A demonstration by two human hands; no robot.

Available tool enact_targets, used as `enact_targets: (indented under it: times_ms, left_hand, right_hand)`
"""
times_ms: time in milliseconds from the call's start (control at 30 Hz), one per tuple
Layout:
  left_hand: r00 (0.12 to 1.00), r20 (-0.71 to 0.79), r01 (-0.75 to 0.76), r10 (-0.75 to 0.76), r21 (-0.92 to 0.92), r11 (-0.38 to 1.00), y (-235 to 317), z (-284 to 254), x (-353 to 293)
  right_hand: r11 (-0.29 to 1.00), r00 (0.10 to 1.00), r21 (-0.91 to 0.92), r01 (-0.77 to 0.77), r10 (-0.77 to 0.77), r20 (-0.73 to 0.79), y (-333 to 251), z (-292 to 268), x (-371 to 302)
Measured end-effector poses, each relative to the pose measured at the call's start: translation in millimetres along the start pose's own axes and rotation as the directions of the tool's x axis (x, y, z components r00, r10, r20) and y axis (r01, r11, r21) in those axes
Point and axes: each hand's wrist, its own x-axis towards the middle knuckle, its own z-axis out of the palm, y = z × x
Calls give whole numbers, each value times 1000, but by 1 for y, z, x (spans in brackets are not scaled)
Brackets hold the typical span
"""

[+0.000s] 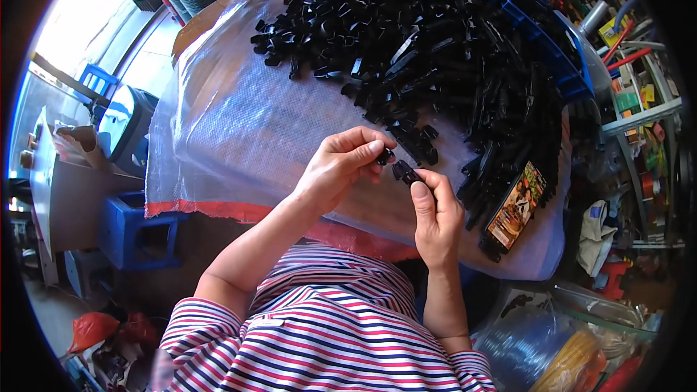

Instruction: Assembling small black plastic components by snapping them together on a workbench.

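Observation:
My left hand [335, 168] is closed, pinching a small black plastic piece [385, 156] between thumb and fingers. Just to its right, my right hand [438, 212] grips a black plastic part [405, 172] by its lower end, the part's tip pointing up and left. A small gap separates the two pieces. Beyond my hands, a heap of small black clip-like pieces [327, 25] lies on a white woven plastic sheet [232, 123]. Longer black plastic parts [501, 94] are piled to the right. A colourful printed card [517, 207] rests on that pile's near end.
A blue plastic crate [575, 81] stands behind the piles. Blue stools [138, 232] are on the left. A metal shelf [642, 120] full of goods lines the right side. Plastic-wrapped coils [541, 348] lie low at the right, and a red bag [94, 330] low at the left.

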Motion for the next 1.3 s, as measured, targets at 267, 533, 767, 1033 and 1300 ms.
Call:
enact_targets:
  times_ms: [267, 533, 767, 1033, 1300]
  left_hand:
    - [989, -1, -145, 147, 173, 974, -3, 7, -4]
    - [912, -104, -334, 398, 376, 864, -3, 26, -21]
    - [977, -205, -122, 58, -313, 942, 8, 12, -6]
    - [868, -158, -227, 471, 716, 660, 24, -19, 34]
    - [886, 192, -139, 422, 978, -154, 18, -7, 33]
  right_hand:
    - [999, 998, 12, -29, 29, 57, 1, 3, 2]
    - [997, 998, 73, 15, -11, -57, 1, 42, -1]
    - [849, 969, -473, 235, -243, 45, 8, 13, 41]
    - [848, 977, -486, 213, -182, 111, 26, 5, 45]
    - [593, 932, 720, -359, 271, 241, 19, -14, 31]
